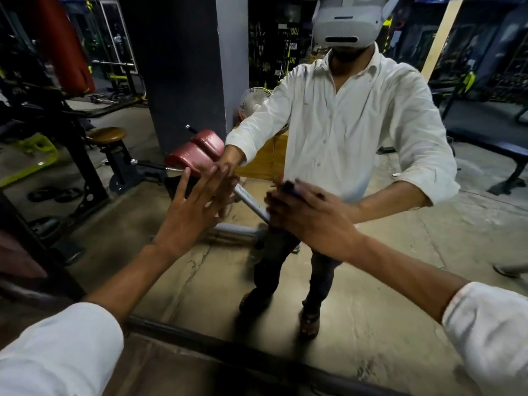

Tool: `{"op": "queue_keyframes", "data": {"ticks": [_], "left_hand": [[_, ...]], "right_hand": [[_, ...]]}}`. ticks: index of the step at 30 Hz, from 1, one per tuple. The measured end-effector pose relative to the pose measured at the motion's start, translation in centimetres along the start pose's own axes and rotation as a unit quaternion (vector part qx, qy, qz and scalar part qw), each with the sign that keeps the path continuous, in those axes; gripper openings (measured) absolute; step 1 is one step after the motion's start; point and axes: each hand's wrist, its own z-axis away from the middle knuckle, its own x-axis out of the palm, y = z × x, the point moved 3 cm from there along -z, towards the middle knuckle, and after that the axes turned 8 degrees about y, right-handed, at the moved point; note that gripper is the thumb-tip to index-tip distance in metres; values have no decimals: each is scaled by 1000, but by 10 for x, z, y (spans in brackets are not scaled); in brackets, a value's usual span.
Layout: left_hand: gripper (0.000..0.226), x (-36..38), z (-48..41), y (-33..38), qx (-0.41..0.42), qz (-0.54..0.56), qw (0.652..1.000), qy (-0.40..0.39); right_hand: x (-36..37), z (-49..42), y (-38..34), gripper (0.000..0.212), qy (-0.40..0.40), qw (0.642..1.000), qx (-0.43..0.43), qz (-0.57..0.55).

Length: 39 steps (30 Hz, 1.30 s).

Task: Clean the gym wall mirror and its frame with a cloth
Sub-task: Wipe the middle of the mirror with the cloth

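Ahead of me I see a grey pillar (183, 67), a red punching bag (68, 44) hanging at left, a round wooden stool (106, 135), two red roller pads (200, 151), a pedestal fan (254, 102) behind them, black sandals (54, 194) on the cracked concrete floor (371, 295)

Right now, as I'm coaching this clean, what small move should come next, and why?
Probably sweep the right hand sideways across the mirror, keeping the cloth pressed flat. The cloth sits under that hand on the glass, the left hand only braces with straight fingers, and the frame lies further down.
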Motion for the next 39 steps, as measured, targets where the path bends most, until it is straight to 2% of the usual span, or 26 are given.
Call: {"op": "queue_keyframes", "data": {"ticks": [1,2,3,4,5,6,8,10,12,15,17,18,19,20,21,22,24,25,26,27,28,30,31,34,38,39], "left_hand": [[88,3,5,-8,-15,12,1000,3],[94,4,7,-16,0,7,1000,-4],[100,7,12,-26,2,-6,1000,2],[102,10,16,-33,10,-14,1000,-3],[100,11,17,-35,18,-32,999,4],[94,14,20,-34,23,-31,999,14],[82,16,22,-31,38,-30,998,43],[79,18,25,-35,30,-14,998,46],[77,17,27,-37,38,-7,998,46],[69,20,41,-59,53,-9,998,38],[58,20,48,-77,52,-9,998,38],[54,20,50,-83,47,-7,998,40],[53,19,52,-87,43,0,998,45],[53,19,52,-89,43,6,998,49],[55,19,52,-89,42,9,998,52],[58,19,52,-89,40,13,998,52],[65,19,52,-88,40,19,998,40],[66,18,53,-89,42,20,998,34],[65,18,55,-93,44,20,998,30],[64,17,57,-98,45,18,998,30],[62,16,59,-105,46,14,998,33],[55,14,62,-117,42,6,998,48],[52,13,64,-122,41,11,998,50],[54,15,68,-123,34,34,999,22],[82,19,69,-117,9,44,999,-4],[83,18,69,-116,8,47,999,-1]], "right_hand": [[-6,-19,-6,51,32,999,5,43],[-18,-35,-16,50,96,973,16,209],[-21,-55,-25,50,169,924,32,342],[-16,-65,-30,50,203,891,57,402],[-1,-67,-32,51,218,883,57,411],[23,-63,-28,51,177,886,77,421],[65,-53,-13,50,94,929,85,347],[82,-46,-3,52,10,988,93,125],[91,-30,7,67,-30,994,106,-17],[70,-45,-2,66,101,994,12,30],[49,-69,-19,57,138,988,64,-15],[40,-83,-26,51,145,988,55,5],[37,-101,-37,48,153,982,46,103],[42,-112,-40,49,138,960,53,239],[44,-117,-37,52,153,917,95,357],[48,-117,-28,53,162,889,99,417],[64,-122,-18,51,122,920,31,370],[63,-120,-6,54,151,940,-9,305],[64,-116,3,60,101,976,-10,190],[68,-116,2,61,34,986,-15,164],[75,-118,-6,56,-24,972,11,231],[67,-137,-32,48,46,878,17,475],[56,-147,-41,49,85,844,32,529],[23,-169,-41,56,130,836,24,533],[74,-164,-34,52,77,851,97,511],[95,-157,-37,52,42,855,80,512]]}}
